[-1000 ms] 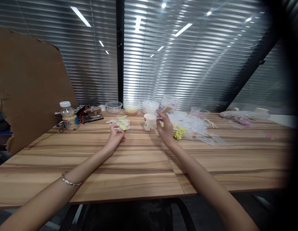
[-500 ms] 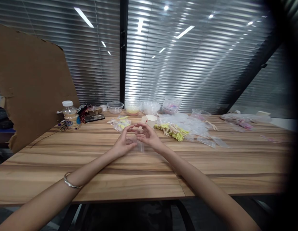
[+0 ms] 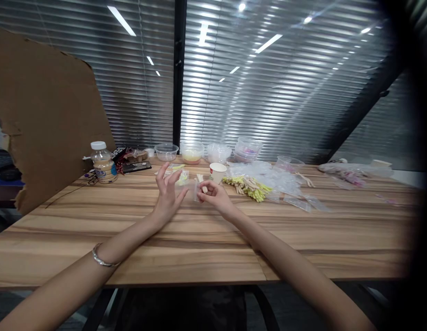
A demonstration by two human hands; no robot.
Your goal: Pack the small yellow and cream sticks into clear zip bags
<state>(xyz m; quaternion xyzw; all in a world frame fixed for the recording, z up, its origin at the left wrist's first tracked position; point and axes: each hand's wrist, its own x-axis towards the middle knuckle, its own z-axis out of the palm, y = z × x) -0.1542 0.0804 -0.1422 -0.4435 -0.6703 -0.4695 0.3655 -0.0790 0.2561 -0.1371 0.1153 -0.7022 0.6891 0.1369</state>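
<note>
Over the middle of the wooden table (image 3: 213,257), my right hand (image 3: 215,196) pinches the edge of a small clear plastic bag (image 3: 196,191). My left hand (image 3: 168,195) is raised just left of the bag, fingers spread, with nothing seen in it. Behind my right hand stands a white paper cup (image 3: 217,173), with a few pale sticks (image 3: 200,178) beside it. To the right lies a pile of yellow-green and beige sticks (image 3: 250,187). Beyond my left fingers are small bags with yellow pieces (image 3: 181,177).
Clear bowls (image 3: 166,152) line the back, one holding something yellow (image 3: 192,154). Clear bags (image 3: 279,179) spread at the right, with a larger bag (image 3: 351,172) farther off. A white-capped bottle (image 3: 102,163) and a cardboard sheet (image 3: 54,110) are at the left.
My left hand has moved left, away from my right hand, and its fingers have spread upward. My right hand now pinches the clear bag, which shows more plainly between the hands.
</note>
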